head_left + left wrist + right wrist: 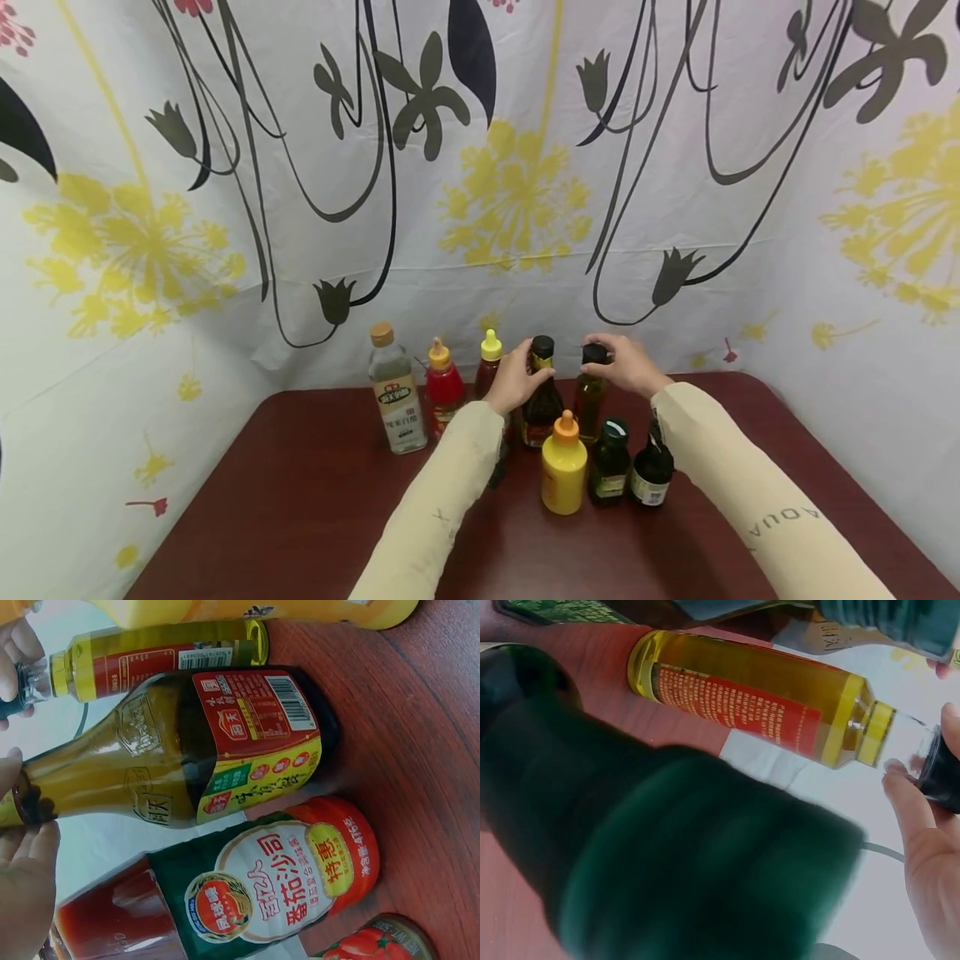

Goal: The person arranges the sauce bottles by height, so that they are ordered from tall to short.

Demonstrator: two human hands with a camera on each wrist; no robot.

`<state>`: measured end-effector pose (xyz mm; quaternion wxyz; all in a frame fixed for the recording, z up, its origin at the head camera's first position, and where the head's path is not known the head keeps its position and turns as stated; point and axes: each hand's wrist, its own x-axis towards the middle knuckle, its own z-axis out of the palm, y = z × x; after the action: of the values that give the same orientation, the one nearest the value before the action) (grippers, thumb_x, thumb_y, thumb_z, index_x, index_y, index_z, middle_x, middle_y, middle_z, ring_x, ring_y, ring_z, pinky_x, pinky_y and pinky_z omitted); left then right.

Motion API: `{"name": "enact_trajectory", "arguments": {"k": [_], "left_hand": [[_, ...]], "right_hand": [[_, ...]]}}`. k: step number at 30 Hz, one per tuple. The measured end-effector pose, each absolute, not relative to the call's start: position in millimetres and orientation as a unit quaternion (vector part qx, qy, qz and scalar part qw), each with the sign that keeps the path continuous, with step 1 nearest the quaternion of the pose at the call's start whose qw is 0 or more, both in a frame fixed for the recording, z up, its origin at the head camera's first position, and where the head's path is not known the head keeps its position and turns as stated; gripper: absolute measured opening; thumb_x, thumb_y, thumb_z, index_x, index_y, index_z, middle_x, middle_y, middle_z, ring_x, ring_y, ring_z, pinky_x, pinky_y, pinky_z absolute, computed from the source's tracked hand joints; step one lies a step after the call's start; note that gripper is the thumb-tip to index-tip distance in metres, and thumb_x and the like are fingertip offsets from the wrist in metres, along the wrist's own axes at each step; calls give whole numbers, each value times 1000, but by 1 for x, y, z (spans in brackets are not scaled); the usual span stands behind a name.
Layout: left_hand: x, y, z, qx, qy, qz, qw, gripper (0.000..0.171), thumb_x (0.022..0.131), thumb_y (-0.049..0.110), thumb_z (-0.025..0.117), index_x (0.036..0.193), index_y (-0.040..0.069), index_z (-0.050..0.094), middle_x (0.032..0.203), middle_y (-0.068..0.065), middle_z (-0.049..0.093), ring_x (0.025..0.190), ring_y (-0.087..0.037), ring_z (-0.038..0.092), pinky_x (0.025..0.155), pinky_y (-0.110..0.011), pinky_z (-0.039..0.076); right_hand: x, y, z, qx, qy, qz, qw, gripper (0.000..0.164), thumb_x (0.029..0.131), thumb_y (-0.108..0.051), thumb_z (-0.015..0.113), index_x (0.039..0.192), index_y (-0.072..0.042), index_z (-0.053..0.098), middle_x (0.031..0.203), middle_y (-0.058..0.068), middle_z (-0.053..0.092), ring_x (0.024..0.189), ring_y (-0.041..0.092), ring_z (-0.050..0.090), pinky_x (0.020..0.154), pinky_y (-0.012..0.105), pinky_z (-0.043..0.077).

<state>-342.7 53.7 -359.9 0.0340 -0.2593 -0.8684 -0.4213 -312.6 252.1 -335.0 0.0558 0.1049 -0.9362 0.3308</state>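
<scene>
Head view first: two tall bottles in play at the back of the cluster. The left hand (517, 381) grips the dark sauce bottle (542, 408) by its neck; the right hand (628, 365) pinches the oil bottle (589, 407) at its black cap (595, 354). Both stand upright, the yellow squeeze bottle (564, 475) and green-capped jar (611, 467) in front, so I'd call for a straight lift before any sideways move.

Left wrist: thumb and fingers sit either side of that neck, ketchup bottle (262, 885) just beside. A steady wrist should spare the neighbour a knock.

Right wrist: fingers on cap and neck; lower on the glass looks surer. A dark green bottle (682, 847) looms, perhaps too blurred to identify, so give it room.
</scene>
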Motion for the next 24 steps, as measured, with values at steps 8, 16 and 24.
{"name": "enact_trajectory", "arguments": {"k": [8, 16, 24], "left_hand": [[-340, 53, -361, -229, -881, -413, 18, 63, 87, 28, 57, 137, 3, 29, 130, -15, 43, 112, -25, 47, 89, -38, 41], [-339, 51, -361, -248, -865, -435, 21, 61, 86, 26, 59, 135, 3, 30, 127, -14, 46, 112, -24, 47, 89, -37, 41], [-333, 44, -357, -273, -840, -469, 15, 69, 86, 27, 59, 140, 9, 20, 138, -12, 33, 123, -23, 35, 97, -37, 34]], "right_hand": [[-314, 250, -330, 116, -948, 296, 33, 50, 82, -25, 64, 124, -3, 48, 110, 23, 53, 85, 29, 56, 69, 40, 46], [-305, 251, -316, 156, -945, 288, 3, 63, 84, -31, 61, 133, 2, 36, 133, 27, 33, 116, 45, 35, 90, 55, 33], [-293, 262, -305, 152, -946, 287, 8, 63, 85, -29, 59, 135, -1, 32, 137, 25, 28, 120, 44, 30, 91, 56, 32]]}}
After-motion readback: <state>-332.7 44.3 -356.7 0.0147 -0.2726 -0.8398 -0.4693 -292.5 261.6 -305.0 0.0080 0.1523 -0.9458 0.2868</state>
